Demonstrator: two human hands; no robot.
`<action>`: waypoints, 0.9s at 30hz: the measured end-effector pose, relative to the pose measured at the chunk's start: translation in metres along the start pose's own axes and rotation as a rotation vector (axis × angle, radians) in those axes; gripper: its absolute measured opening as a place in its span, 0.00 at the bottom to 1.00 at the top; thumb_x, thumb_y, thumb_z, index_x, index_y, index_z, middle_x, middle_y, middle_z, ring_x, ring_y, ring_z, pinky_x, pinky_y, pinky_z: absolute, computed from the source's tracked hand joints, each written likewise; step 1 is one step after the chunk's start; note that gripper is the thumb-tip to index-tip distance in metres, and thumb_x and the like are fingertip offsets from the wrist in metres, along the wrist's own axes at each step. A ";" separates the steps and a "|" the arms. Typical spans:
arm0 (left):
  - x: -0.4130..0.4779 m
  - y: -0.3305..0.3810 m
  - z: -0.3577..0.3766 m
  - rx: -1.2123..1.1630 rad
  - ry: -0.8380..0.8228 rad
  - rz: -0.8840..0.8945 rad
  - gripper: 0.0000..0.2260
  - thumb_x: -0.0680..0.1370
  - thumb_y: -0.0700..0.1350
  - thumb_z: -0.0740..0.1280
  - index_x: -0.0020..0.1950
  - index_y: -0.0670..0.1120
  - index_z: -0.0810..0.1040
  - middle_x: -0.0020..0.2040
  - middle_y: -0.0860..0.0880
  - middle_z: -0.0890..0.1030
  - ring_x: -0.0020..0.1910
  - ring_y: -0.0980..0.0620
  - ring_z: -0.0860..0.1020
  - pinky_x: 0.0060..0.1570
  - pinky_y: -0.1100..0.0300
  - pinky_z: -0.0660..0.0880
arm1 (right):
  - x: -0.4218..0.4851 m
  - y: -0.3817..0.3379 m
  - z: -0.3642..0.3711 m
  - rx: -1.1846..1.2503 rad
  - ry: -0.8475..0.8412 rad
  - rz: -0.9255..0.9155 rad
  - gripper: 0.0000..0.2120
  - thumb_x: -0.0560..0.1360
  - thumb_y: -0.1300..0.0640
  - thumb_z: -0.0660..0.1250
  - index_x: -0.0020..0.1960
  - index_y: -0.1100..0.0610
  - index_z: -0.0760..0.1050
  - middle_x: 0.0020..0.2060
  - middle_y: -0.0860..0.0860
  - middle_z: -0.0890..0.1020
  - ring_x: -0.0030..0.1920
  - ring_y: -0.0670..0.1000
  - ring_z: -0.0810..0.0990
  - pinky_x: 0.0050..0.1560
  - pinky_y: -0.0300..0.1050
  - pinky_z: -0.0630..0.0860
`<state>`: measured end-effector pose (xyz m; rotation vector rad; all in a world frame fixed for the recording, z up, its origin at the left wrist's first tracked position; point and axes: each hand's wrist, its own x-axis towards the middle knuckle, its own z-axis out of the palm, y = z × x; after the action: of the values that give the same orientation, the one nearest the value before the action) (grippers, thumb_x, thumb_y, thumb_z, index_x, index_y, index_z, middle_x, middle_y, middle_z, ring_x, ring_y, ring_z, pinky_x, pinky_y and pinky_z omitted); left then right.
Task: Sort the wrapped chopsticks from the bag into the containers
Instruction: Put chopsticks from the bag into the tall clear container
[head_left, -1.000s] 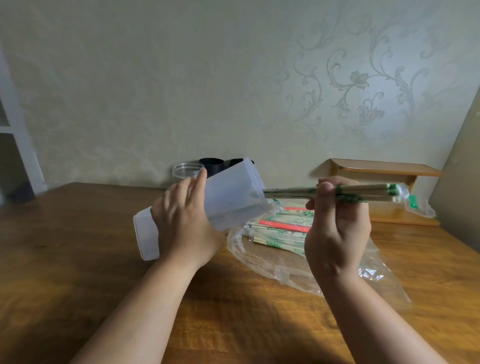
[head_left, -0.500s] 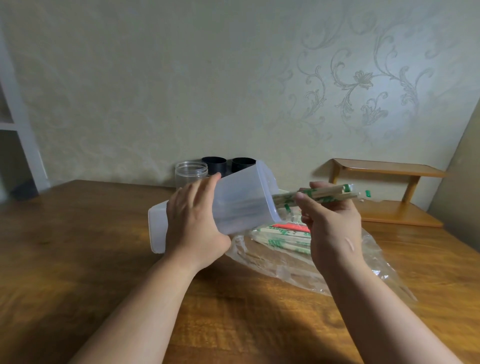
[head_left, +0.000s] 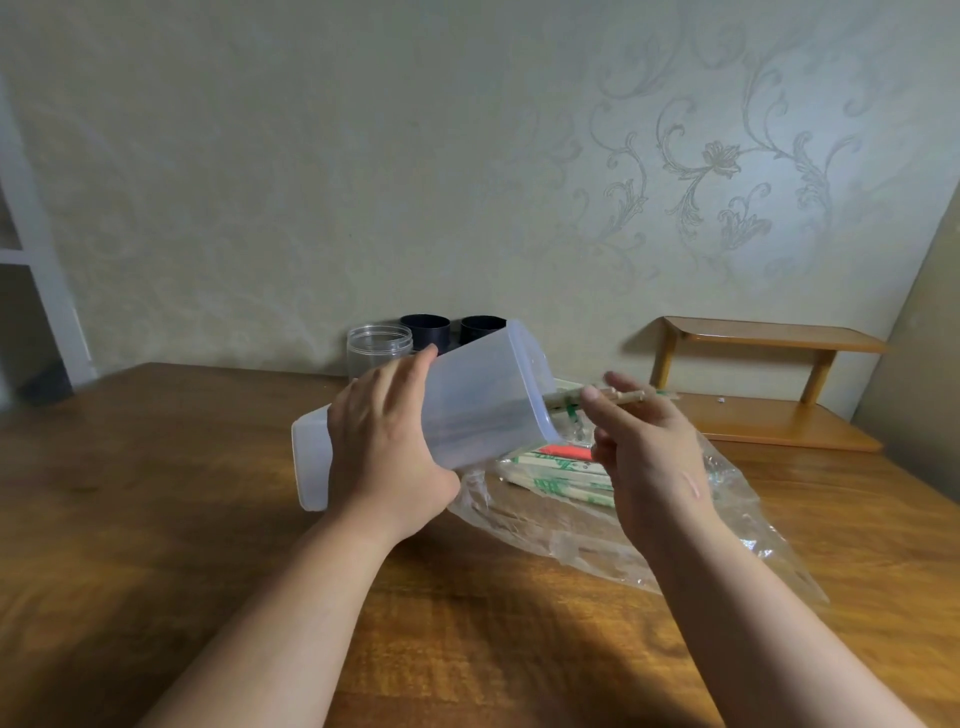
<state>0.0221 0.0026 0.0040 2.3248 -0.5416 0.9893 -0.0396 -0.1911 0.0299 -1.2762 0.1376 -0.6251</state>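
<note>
My left hand (head_left: 384, 447) grips a translucent rectangular container (head_left: 483, 395), tilted off the table with its open mouth facing right. My right hand (head_left: 649, 457) pinches a few green-printed wrapped chopsticks (head_left: 631, 397) between thumb and fingers. Their left ends are inside the container's mouth. Below my right hand a clear plastic bag (head_left: 737, 499) lies on the table. Several more wrapped chopsticks (head_left: 556, 475), green-printed and one red, lie in it.
A clear round jar (head_left: 379, 345) and two black cups (head_left: 425, 330) stand against the wall behind the container. A small wooden shelf (head_left: 769, 338) sits at the back right. The wooden table (head_left: 156, 467) stretches to the left and front.
My right hand has moved left and pushed the held chopsticks further into the container's mouth. The container has shifted slightly to the right and up in my left hand.
</note>
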 end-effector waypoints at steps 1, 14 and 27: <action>0.000 0.000 0.000 0.002 0.004 -0.003 0.47 0.59 0.43 0.77 0.76 0.50 0.63 0.68 0.50 0.69 0.67 0.48 0.64 0.68 0.46 0.61 | 0.001 0.000 -0.001 0.065 0.017 -0.005 0.14 0.75 0.61 0.72 0.59 0.53 0.73 0.36 0.50 0.77 0.31 0.45 0.73 0.35 0.40 0.71; 0.001 0.000 -0.001 0.019 0.010 -0.015 0.47 0.59 0.45 0.79 0.76 0.50 0.62 0.68 0.49 0.69 0.67 0.48 0.65 0.68 0.44 0.62 | 0.002 0.001 -0.006 -0.368 0.120 -0.256 0.09 0.79 0.58 0.67 0.48 0.43 0.79 0.46 0.46 0.84 0.45 0.46 0.82 0.46 0.44 0.79; 0.001 0.001 -0.001 0.015 0.053 -0.077 0.47 0.59 0.42 0.78 0.76 0.49 0.63 0.69 0.49 0.69 0.66 0.48 0.62 0.67 0.46 0.60 | 0.002 -0.005 -0.008 -0.474 -0.012 -0.196 0.10 0.76 0.64 0.61 0.43 0.55 0.79 0.36 0.50 0.84 0.34 0.45 0.80 0.37 0.46 0.75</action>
<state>0.0217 0.0027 0.0059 2.3072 -0.4219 1.0192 -0.0435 -0.2001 0.0327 -1.7654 0.1577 -0.7814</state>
